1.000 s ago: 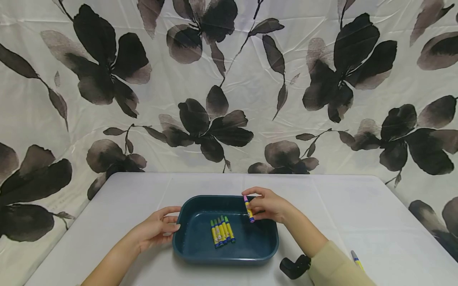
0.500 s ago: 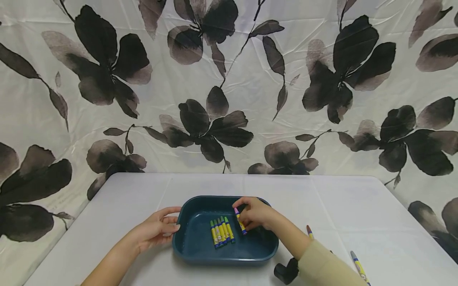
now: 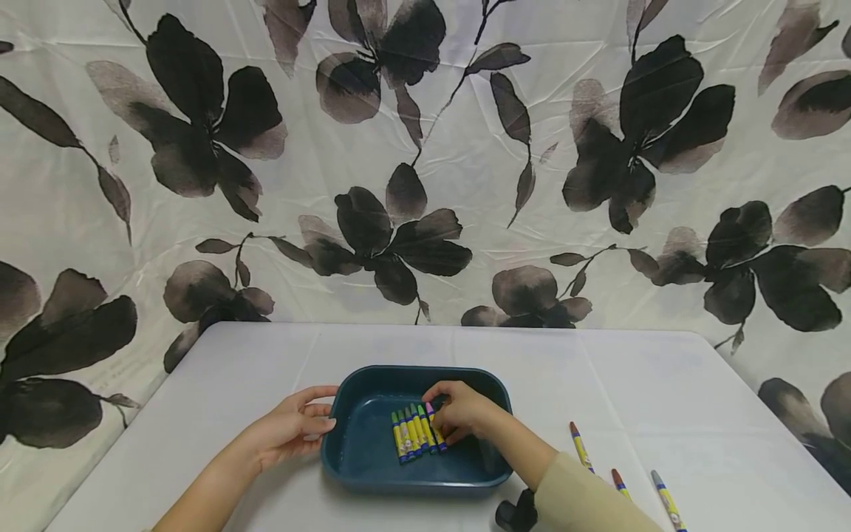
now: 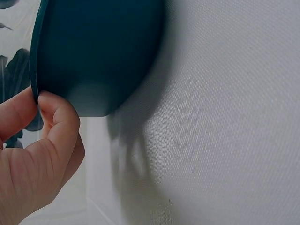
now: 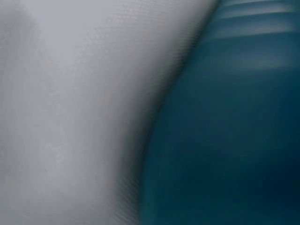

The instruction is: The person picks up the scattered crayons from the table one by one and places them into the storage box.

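Observation:
In the head view, a dark teal plastic tray [image 3: 362,436] stands on the table. My left hand [image 3: 289,425] holds its left end; the left wrist view shows thumb and fingers [image 4: 61,117] pinching the tray's rim [image 4: 34,56]. Inside the tray, several green-tipped crayons [image 3: 414,434] with yellow wrappers lie side by side in a row. At the row's right end, my right hand [image 3: 468,414] holds a pink-tipped crayon [image 3: 439,438] close against them. Only the tray's outer wall [image 5: 220,136] and white cloth appear in the right wrist view; the right hand is out of it.
On the white table [image 3: 266,355], right of the tray, lie a red-brown crayon [image 3: 581,447], another red-brown crayon [image 3: 620,482] partly behind the sleeve, and a grey-tipped crayon [image 3: 668,501]. A black device [image 3: 517,512] sits at the right forearm. Floral cloth [image 3: 399,251] hangs behind.
My right hand has carried the pink-tipped crayon left and down, from the tray's far right rim to the row of crayons. The moving sleeve has uncovered crayons on the table. The left hand stays put.

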`<state>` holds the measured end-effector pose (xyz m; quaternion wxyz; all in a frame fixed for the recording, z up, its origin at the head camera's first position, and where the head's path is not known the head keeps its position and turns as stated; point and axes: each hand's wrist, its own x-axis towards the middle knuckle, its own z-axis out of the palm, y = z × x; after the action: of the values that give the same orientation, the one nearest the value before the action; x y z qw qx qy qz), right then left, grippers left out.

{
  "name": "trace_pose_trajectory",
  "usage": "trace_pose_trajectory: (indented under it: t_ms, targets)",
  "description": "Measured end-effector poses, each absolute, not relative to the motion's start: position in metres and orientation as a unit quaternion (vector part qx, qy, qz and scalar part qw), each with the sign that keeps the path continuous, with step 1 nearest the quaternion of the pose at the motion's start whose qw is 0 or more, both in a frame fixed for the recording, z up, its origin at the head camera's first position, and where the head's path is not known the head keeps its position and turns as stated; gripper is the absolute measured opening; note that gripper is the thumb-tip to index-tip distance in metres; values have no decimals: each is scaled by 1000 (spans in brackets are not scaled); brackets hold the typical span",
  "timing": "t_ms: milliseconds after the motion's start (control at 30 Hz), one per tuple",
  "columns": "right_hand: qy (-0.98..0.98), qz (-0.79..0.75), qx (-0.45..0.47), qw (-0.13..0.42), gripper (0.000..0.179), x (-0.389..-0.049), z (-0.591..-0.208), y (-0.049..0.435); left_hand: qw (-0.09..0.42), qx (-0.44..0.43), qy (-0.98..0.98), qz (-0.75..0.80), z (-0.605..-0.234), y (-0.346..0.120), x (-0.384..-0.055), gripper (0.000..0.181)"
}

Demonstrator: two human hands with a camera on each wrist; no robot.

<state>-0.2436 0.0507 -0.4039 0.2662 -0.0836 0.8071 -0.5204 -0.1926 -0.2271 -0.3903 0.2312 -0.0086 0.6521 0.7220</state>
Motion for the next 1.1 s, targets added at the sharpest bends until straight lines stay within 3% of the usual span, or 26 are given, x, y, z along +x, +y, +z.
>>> trace_pose_trajectory:
  t_ms: [633, 1100]
  targets:
    - [775, -568, -60, 271, 37, -247, -386, 65, 232, -15, 652, 722, -390, -227, -190, 69]
    - [745, -618, -61, 245, 42, -257, -346, 125, 226, -15, 657, 719, -388, -226, -192, 68]
